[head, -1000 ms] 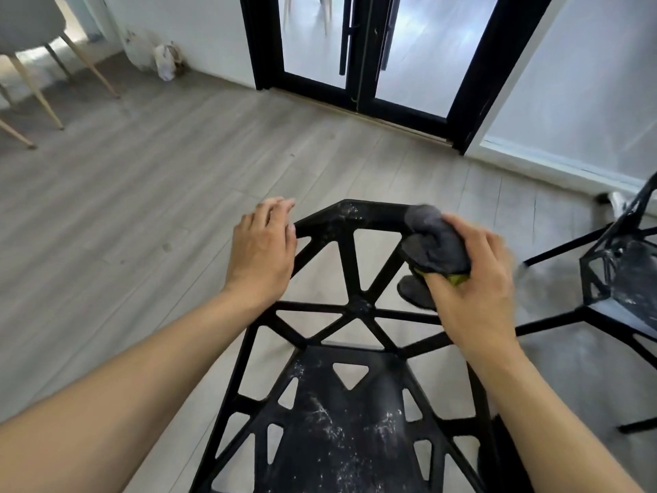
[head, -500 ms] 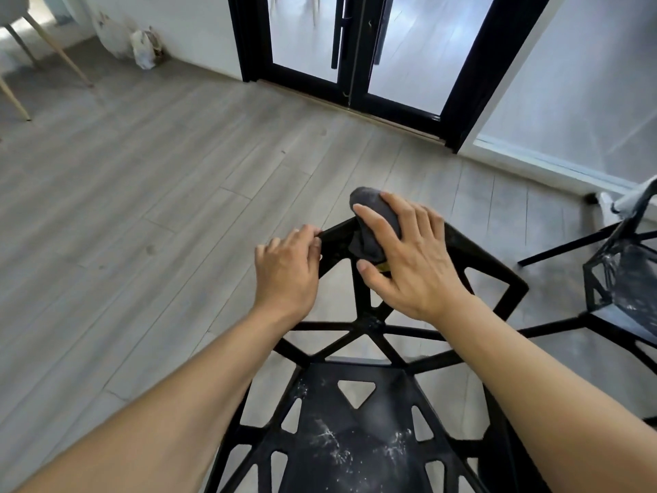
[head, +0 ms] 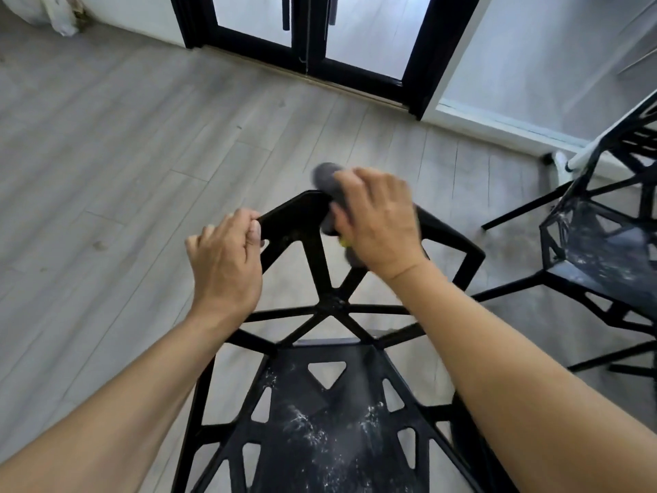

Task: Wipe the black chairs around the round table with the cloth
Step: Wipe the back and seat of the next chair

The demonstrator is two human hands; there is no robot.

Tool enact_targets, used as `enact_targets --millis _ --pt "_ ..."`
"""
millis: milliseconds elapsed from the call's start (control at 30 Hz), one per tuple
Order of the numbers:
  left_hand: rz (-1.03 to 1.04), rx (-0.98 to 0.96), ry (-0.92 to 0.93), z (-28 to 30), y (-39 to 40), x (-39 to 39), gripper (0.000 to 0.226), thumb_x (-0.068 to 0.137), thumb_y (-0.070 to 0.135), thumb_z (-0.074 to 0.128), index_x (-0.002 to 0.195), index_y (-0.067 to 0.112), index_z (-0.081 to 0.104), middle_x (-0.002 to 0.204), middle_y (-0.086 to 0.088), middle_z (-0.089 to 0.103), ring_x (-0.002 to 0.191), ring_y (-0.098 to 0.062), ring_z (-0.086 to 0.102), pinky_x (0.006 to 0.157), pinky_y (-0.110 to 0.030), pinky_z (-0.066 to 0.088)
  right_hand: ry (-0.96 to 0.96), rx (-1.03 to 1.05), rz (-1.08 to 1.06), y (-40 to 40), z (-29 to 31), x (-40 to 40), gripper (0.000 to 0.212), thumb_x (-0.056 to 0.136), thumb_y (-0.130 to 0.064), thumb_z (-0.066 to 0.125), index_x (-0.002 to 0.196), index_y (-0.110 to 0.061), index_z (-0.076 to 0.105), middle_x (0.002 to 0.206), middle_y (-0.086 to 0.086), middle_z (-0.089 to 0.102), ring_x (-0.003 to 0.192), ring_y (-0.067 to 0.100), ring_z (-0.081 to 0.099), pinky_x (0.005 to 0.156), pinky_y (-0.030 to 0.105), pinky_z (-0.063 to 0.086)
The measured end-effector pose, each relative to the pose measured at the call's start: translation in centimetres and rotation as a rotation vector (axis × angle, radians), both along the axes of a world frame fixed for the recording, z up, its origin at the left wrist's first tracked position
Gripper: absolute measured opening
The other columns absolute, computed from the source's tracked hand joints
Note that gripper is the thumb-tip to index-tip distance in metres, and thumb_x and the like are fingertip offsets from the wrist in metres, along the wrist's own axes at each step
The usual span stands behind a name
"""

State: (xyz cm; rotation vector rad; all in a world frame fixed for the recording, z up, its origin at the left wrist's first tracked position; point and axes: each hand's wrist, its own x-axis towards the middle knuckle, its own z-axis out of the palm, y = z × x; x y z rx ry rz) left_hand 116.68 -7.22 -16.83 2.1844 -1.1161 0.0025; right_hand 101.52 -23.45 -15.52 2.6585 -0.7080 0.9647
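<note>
Head view: the soft, bunched cloth [head: 329,193] is being pressed by the curled right hand [head: 378,222] onto the stiff black chair [head: 313,414] backrest, which is being gripped by the left hand [head: 225,265] for steadying.

black lattice chair [head: 321,265] with white speckled seat, dark grey cloth [head: 329,186] with yellow edge, pale grey wood-grain floor [head: 124,137], black door frame [head: 437,55] at 12 o'clock
</note>
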Motion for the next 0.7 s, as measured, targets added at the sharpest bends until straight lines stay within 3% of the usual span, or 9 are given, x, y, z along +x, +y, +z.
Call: enact_targets --millis 133,233,300,433,533,600,700 --pt "0.007 -0.012 -0.026 0.0 0.2 -0.2 0.027 0.104 0.030 0.029 0.102 0.023 0.055 0.087 0.004 0.065 0.079 -0.021 0.044 0.076 -0.031 0.016 -0.119 0.196 -0.270 -1.5 -0.4 -6.0 0.032 0.100 -0.030 0.050 0.123 -0.009 0.055 0.108 0.017 0.059 0.092 0.035 0.056 0.080 0.045 0.047" --pt "0.004 -0.002 -0.021 0.0 0.3 -0.1 0.029 0.103 0.031 0.028 0.103 0.023 0.055 0.088 0.006 0.066 0.080 -0.020 0.044 0.076 -0.030 0.015 -0.237 0.264 -0.400 -0.6 -0.2 -4.2 0.030 0.099 -0.028 0.049 0.114 -0.006 0.062 0.103 0.017 0.061 0.087 0.034 0.057 0.076 0.043 0.044" --pt "-0.007 0.005 -0.020 0.0 0.3 -0.2 0.030 0.103 0.032 0.026 0.102 0.023 0.055 0.087 0.007 0.065 0.081 -0.022 0.044 0.075 -0.032 0.016 -0.232 0.253 -0.331 0.7 0.6 0.2 0.026 0.096 -0.027 0.051 0.106 -0.008 0.066 0.098 0.016 0.063 0.085 0.035 0.058 0.075 0.044 0.043" --pt "0.024 -0.003 -0.025 0.0 0.1 -0.2 0.018 0.099 0.021 0.029 0.090 0.020 0.045 0.078 0.000 0.053 0.073 -0.025 0.039 0.074 -0.035 0.020 -0.151 0.169 0.006 5.7 1.2 9.6 0.026 0.097 -0.028 0.052 0.096 -0.009 0.070 0.084 0.010 0.063 0.071 0.033 0.056 0.066 0.046 0.042" --pt "0.051 0.002 -0.089 -0.1 0.5 -0.2 0.019 0.100 0.019 0.030 0.090 0.017 0.046 0.078 -0.003 0.053 0.070 -0.028 0.041 0.073 -0.037 0.022 -0.118 0.147 0.103 5.6 1.3 9.2 0.031 0.099 -0.031 0.049 0.100 -0.009 0.070 0.086 0.010 0.063 0.072 0.031 0.057 0.065 0.045 0.043" --pt "0.047 0.016 -0.128 -0.4 0.4 -0.4 0.025 0.105 0.024 0.029 0.094 0.016 0.050 0.081 -0.004 0.057 0.072 -0.028 0.041 0.072 -0.035 0.018 -0.117 0.128 0.030 2.9 1.5 6.1 0.031 0.099 -0.031 0.048 0.101 -0.009 0.070 0.089 0.011 0.063 0.074 0.031 0.058 0.064 0.043 0.045" --pt "0.070 0.005 -0.135 -0.5 0.3 -0.4 0.021 0.105 0.020 0.033 0.097 0.015 0.052 0.082 -0.004 0.057 0.073 -0.025 0.039 0.074 -0.032 0.015 -0.176 0.214 -0.266 -1.3 0.7 -1.3 0.028 0.098 -0.031 0.048 0.103 -0.009 0.065 0.092 0.011 0.063 0.072 0.029 0.059 0.058 0.039 0.046"
